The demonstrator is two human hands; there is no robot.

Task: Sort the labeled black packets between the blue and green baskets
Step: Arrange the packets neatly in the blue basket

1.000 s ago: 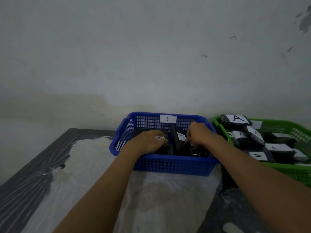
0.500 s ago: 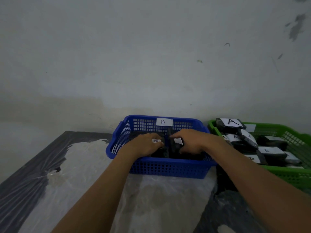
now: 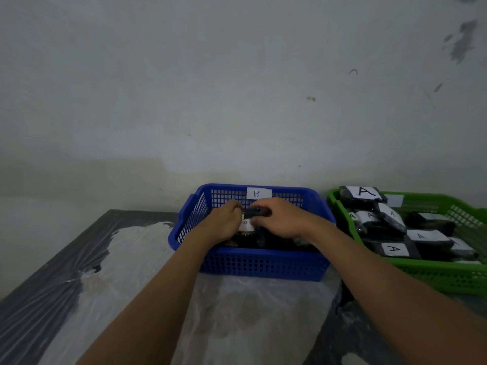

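You are holding a black packet [image 3: 251,219] over the middle of the blue basket [image 3: 263,262], just below centre of the frame, and both hands are working on it. Your left hand [image 3: 224,223] is gripping its left side with the fingers curled shut around it, and your right hand [image 3: 282,219] is pinching the top edge from the right. A white label shows between the two hands, but its letter is too small and blurred to read. More dark packets are lying under your hands in that basket, which is carrying a tag marked B on its far wall.

The step in hand looks like checking — you are lifting or turning this packet to read its label before deciding where it goes. The green basket [image 3: 434,275] is sitting just beside the blue one at the right of the frame, holding packets marked A [image 3: 392,249].

The next move is calling for a clear look at that label: if it reads A, carry the packet right and over the green rim; if B, set it back down. Both baskets are resting on a plastic-covered counter [image 3: 147,280] — mind the low blue wall as you lift.
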